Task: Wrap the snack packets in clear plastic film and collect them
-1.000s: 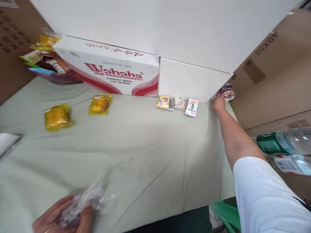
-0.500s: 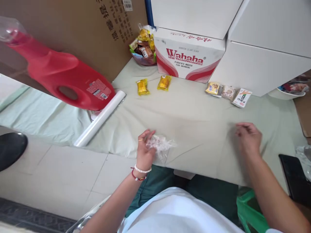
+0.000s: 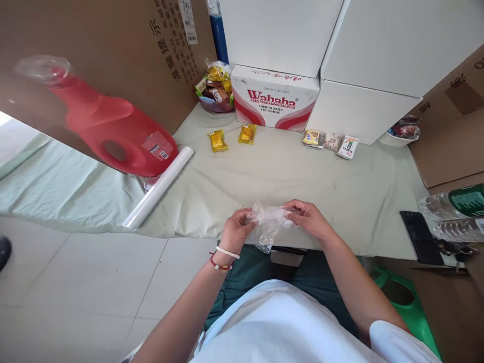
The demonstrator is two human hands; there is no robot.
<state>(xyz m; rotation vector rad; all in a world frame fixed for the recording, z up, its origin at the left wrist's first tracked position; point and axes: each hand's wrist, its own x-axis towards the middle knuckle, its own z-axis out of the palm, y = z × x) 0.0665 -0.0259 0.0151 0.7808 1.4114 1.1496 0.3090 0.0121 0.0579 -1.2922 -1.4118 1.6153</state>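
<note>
Crumpled clear plastic film (image 3: 267, 224), perhaps a bag, stretches between my hands at the front edge of the cloth-covered table (image 3: 280, 171). My left hand (image 3: 237, 228) pinches its left side, with bracelets at the wrist. On the right side, my right hand (image 3: 308, 218) grips the film between thumb and fingers. Beyond them lie two yellow-wrapped snacks, one on the left (image 3: 218, 140) and one further right (image 3: 247, 133). Further right sit a yellow-and-white snack packet (image 3: 313, 137), a small clear packet (image 3: 331, 141) and a white packet (image 3: 348, 146).
A white roll (image 3: 159, 187) lies at the left beside a large red jug (image 3: 121, 128). At the back are a snack bowl (image 3: 216, 104) and a Wahaha carton (image 3: 275, 98). A phone (image 3: 421, 237) and plastic bottles (image 3: 454, 229) lie at the right. Below is a green stool (image 3: 412, 307).
My right hand has moved left from the tabletop and taken hold of the plastic film. My left hand still holds it, now lifted and spread between both hands. The camera view has shifted.
</note>
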